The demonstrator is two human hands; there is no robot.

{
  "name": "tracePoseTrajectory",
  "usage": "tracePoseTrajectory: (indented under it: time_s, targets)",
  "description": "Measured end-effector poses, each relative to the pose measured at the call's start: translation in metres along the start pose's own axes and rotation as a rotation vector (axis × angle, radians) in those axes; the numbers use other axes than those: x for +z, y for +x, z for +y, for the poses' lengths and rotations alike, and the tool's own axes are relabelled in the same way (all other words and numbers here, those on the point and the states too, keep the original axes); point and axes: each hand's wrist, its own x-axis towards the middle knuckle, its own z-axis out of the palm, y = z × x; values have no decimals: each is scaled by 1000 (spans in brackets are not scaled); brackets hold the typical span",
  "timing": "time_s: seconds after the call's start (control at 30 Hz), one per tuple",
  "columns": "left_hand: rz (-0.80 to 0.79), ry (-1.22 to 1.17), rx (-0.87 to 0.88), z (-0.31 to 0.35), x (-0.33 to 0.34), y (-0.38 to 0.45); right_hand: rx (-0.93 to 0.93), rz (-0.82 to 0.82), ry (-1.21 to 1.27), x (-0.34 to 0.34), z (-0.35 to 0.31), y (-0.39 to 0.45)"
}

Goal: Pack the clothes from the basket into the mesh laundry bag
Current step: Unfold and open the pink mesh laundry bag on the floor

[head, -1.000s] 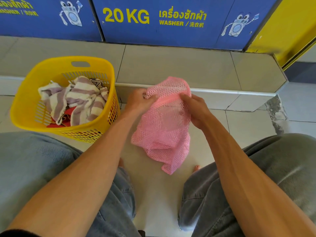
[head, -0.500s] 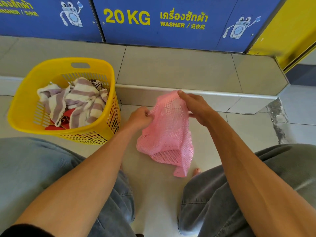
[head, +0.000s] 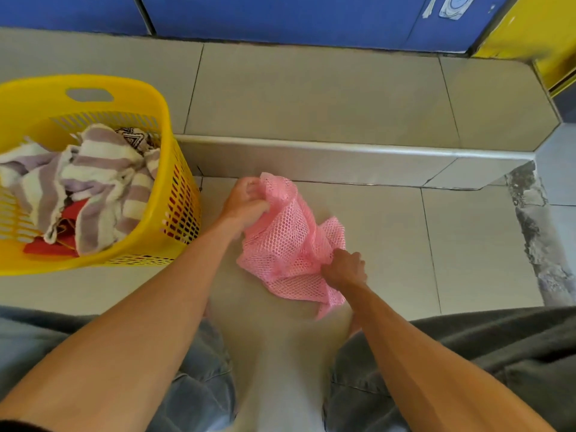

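Observation:
A pink mesh laundry bag (head: 290, 241) hangs crumpled just above the tiled floor between my knees. My left hand (head: 244, 202) is closed on its upper edge. My right hand (head: 344, 269) grips its lower right part. To the left stands a yellow plastic basket (head: 174, 188). In it lies a purple-and-white striped cloth (head: 93, 179) over a red garment (head: 73, 213), with a black-and-white patterned piece (head: 134, 135) at the back.
A raised tiled step (head: 311, 98) runs across behind the bag, with a metal edge strip. Blue washer panels (head: 280, 17) stand on it, and a yellow panel (head: 536, 29) at the far right. My grey trouser legs (head: 498, 353) frame the floor on both sides.
Both hands have lowered the bag toward the floor. My right hand has gone from the bag's top down to its lower right part. The view has tilted downward.

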Motion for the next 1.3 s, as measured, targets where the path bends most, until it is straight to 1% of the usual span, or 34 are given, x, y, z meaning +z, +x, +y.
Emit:
tracePoseTrajectory:
  time_s: [0.07, 0.1, 0.13, 0.2, 0.27, 0.33, 0.37, 0.43, 0.5, 0.57, 0.6, 0.63, 0.7, 0.77, 0.83, 0.9, 0.93, 0.97, 1.0, 1.07, 1.13, 1.17, 1.2, 1.27, 1.3]
  targets:
    - [109, 25, -49, -14, -3, 7, -5, 58, 104, -9, -1, 4]
    - [119, 79, -85, -20, -4, 9, 6, 69, 200, -17, -2, 7]
    - [95, 160, -110, -24, -4, 8, 15, 83, 295, -25, -3, 11]
    - [-25, 321, -123, -33, 4, 8, -38, 60, 424, -43, -8, 16]
    - [-128, 343, -113, -39, 17, 9, -173, -79, 501, -58, -15, 19]
    - [-174, 356, -98, -42, 26, 8, -264, -214, 428, -74, -21, 27]
    - [-181, 347, -95, -43, 27, 6, -284, -250, 371, -84, -24, 32]
    - [-146, 307, -111, -41, 20, 4, -314, -309, 283, -106, -28, 41]
    - [-92, 286, -157, -42, 3, 4, -322, -363, 170, -134, -31, 46]
    - [-109, 278, -216, -45, -16, 1, -279, -401, 40, -165, -34, 47]
    - [-137, 269, -251, -46, -24, -2, -249, -409, 14, -177, -35, 49]
    - [-165, 277, -288, -48, -31, -5, -235, -375, -3, -188, -36, 52]
    - [-184, 313, -351, -51, -42, -13, -262, -202, -27, -198, -41, 57]
    - [-179, 315, -388, -49, -49, -24, -298, -11, 10, -192, -47, 56]
    - [-156, 289, -390, -51, -50, -29, -291, 123, 19, -175, -52, 51]
    - [-140, 208, -345, -56, -48, -31, -274, 295, -73, -152, -53, 40]
    - [-146, 175, -314, -58, -47, -30, -307, 367, -110, -137, -53, 33]
    - [-164, 156, -292, -61, -44, -29, -362, 373, -142, -121, -54, 24]
    - [-195, 158, -278, -65, -41, -29, -418, 302, -191, -104, -54, 14]
    - [-230, 205, -269, -73, -35, -28, -465, 35, -334, -66, -51, -2]
    - [-150, 328, -263, -87, -29, -27, -450, -178, -413, -29, -40, -11]
    - [-102, 393, -256, -91, -26, -30, -446, -203, -427, -14, -32, -16]
    - [-59, 441, -263, -94, -24, -34, -447, -182, -439, -2, -24, -17]
    - [37, 492, -275, -100, -19, -40, -459, -85, -469, 15, -10, -18]
    - [76, 480, -286, -100, -17, -44, -471, -62, -492, 19, -5, -16]
